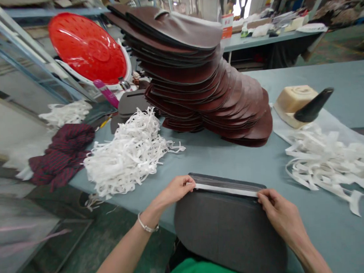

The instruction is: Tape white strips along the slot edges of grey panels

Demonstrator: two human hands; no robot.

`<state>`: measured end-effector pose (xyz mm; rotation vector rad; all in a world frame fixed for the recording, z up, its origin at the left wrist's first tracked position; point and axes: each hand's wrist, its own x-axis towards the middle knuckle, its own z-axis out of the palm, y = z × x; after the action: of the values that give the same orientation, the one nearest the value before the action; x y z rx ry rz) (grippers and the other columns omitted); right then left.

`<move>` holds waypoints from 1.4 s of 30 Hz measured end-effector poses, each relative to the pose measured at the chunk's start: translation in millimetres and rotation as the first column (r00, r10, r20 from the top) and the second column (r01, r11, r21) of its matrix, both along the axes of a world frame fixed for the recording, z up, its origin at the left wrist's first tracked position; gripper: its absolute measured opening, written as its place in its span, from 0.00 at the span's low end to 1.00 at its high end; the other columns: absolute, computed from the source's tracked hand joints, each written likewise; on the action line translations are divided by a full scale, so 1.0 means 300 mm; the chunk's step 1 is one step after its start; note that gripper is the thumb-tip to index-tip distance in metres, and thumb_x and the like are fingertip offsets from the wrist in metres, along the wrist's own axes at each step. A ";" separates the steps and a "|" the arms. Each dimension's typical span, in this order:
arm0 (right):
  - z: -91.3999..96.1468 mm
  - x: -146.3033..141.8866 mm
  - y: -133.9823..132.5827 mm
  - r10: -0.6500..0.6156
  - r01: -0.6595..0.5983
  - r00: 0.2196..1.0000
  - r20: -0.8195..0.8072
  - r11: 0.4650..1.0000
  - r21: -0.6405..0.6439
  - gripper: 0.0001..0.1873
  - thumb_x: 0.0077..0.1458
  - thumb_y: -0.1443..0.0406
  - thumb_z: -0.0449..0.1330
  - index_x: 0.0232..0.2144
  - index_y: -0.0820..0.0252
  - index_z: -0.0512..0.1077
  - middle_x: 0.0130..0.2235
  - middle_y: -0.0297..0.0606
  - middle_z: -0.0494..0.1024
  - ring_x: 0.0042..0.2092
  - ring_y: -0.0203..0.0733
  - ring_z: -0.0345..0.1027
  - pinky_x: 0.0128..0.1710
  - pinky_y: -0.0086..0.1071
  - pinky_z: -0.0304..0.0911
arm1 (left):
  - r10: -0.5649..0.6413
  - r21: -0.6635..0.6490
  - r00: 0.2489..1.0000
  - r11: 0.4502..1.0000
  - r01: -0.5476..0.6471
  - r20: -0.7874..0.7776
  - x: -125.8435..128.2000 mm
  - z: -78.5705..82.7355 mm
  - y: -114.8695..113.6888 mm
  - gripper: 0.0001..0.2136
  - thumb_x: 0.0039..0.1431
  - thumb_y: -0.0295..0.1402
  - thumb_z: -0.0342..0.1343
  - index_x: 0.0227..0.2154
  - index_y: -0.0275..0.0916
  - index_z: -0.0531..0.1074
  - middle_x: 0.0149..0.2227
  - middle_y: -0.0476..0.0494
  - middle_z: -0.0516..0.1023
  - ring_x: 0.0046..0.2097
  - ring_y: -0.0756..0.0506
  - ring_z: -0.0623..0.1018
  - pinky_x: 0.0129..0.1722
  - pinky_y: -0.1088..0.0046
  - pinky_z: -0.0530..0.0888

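Note:
A dark grey rounded piece [228, 227] lies at the near table edge, its straight far edge carrying a white strip [226, 189]. My left hand [175, 190] pinches the strip's left end with closed fingers. My right hand [278, 212] pinches the strip's right end, fingers also closed. A bracelet circles my left wrist.
A tall leaning stack of brown leather pieces [204, 83] stands behind. White strip heaps lie left [131, 155] and right [327, 158]. A beige block with a black tool [301, 103] sits at right. A red perforated lid [87, 48] and dark red cloth [62, 154] are at left.

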<state>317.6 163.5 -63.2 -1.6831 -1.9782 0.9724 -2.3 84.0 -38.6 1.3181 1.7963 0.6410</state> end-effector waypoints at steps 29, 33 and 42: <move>-0.024 -0.022 0.081 -0.196 0.200 0.978 0.068 0.978 -0.058 0.17 0.49 0.53 0.51 0.22 0.57 0.70 0.20 0.32 0.73 0.23 0.36 0.63 0.25 0.29 0.52 | 0.237 -0.138 0.971 0.961 -0.239 -0.031 -0.023 -0.072 0.086 0.14 0.48 0.44 0.52 0.21 0.37 0.68 0.14 0.56 0.61 0.18 0.53 0.61 0.20 0.78 0.54; -0.038 -0.010 0.088 -0.173 0.179 0.983 0.069 0.980 -0.090 0.18 0.50 0.51 0.50 0.22 0.57 0.70 0.20 0.33 0.72 0.23 0.36 0.62 0.24 0.29 0.51 | 0.241 -0.122 0.970 0.962 -0.244 -0.035 -0.018 -0.075 0.085 0.13 0.48 0.43 0.52 0.22 0.37 0.68 0.13 0.56 0.61 0.18 0.53 0.61 0.19 0.78 0.56; -0.026 -0.026 0.084 -0.186 0.195 0.962 0.200 0.980 -0.026 0.19 0.48 0.49 0.50 0.24 0.55 0.70 0.22 0.34 0.73 0.26 0.41 0.66 0.25 0.31 0.52 | 0.310 -0.021 0.922 0.946 -0.323 -0.230 0.017 -0.081 0.077 0.09 0.50 0.36 0.53 0.24 0.37 0.73 0.19 0.50 0.72 0.23 0.51 0.70 0.25 0.77 0.61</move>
<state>309.9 188.6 -71.1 -2.0216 -1.8788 0.8144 2.9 107.1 -63.0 1.1029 2.2248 0.6249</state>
